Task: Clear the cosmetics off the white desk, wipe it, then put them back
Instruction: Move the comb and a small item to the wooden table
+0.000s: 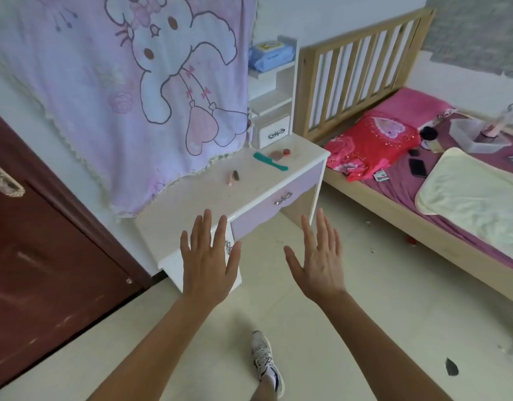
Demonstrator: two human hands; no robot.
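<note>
The white desk (191,204) with lilac drawer fronts stands against the wall under a pink cartoon cloth. On its top lie a teal comb (270,160), a small red round pot (287,152) beside a brownish compact (276,154), and two short lipstick-like tubes (233,177). My left hand (210,256) hovers flat, fingers spread, in front of the desk's near corner. My right hand (317,256) is held the same way over the floor, to the right. Both are empty and touch nothing.
A dark red door (47,256) is at the left. A small white shelf unit (274,111) with a wipes pack (271,55) stands at the desk's back. A wooden bed (423,169) at the right carries a phone, containers and a cream pillow. My shoe (264,360) is on the tiled floor.
</note>
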